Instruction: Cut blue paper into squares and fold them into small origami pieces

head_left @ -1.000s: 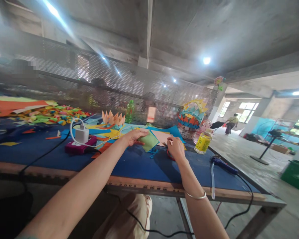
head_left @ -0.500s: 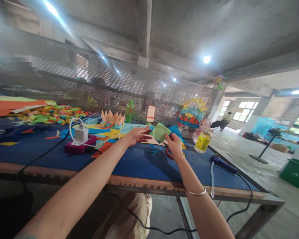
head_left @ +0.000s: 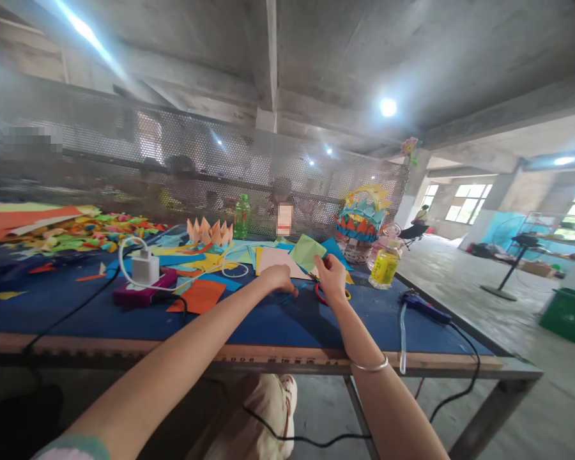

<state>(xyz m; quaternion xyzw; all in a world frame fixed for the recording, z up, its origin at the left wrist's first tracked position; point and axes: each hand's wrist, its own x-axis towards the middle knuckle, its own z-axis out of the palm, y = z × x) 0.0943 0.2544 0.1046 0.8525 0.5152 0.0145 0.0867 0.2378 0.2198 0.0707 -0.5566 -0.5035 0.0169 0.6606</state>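
A wide concrete hall stretches out under bright lights, with a perforated metal screen (head_left: 249,153) standing along the far side of the blue-topped counter (head_left: 273,326). Toward the counter's right end sits a basket (head_left: 357,249) decorated with pointed paper in yellow, blue and orange, and just beside it a bottle with a yellow label (head_left: 384,269).

The left grip (head_left: 278,279) is low over the counter, its fingers curled downward; whether it has hold of anything cannot be told. The right grip (head_left: 331,273) is pinched nearly closed, thumb and finger on the right-hand edge of the green paper.

A pale pink sheet (head_left: 272,259) lies between the two grips, partly behind the left one. The green paper (head_left: 307,251) is tilted up, overlapping its right side. It looks very light and thin, stiff enough to stand out from a pinch yet likely to crease if squeezed or bent hard. A corner or edge seems the best hold, with a light touch.

Under the right grip lie scissors (head_left: 319,296) with red and yellow handles; a few thin blue strips (head_left: 290,296), probably limp and easily scattered, lie by the left fingertips.
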